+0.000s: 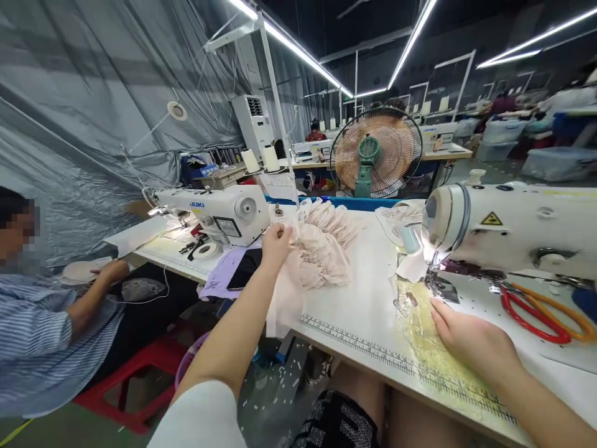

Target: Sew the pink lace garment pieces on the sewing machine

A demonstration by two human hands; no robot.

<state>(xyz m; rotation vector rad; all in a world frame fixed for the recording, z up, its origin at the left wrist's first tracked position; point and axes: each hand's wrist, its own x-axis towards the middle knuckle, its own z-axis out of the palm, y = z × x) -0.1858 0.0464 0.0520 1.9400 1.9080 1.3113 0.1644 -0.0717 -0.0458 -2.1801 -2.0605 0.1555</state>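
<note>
My left hand (pixel 277 244) reaches across to the far side of the table, its fingers pinched on a thin, pale pink fabric piece (pixel 285 298) that hangs down over the table edge. Beside it lies a heap of pale pink lace-edged fabric pieces (pixel 326 249). On the right, my right hand (pixel 476 339) lies on the yellow-taped strip (pixel 422 323) of the tabletop, fingers stretched toward the lit needle area, apparently holding nothing. Just beyond the fingertips is the presser foot (pixel 441 289) of a white sewing machine (pixel 513 218). More lace fabric (pixel 396 221) lies behind the needle.
Scissors with red and orange handles (pixel 536 317) lie right of my right hand. A phone (pixel 245 269) on purple paper and another sewing machine (pixel 214 211) are at left. A co-worker (pixel 37 330) sits there by a red stool (pixel 135 379). A large fan (pixel 375 152) stands behind the table.
</note>
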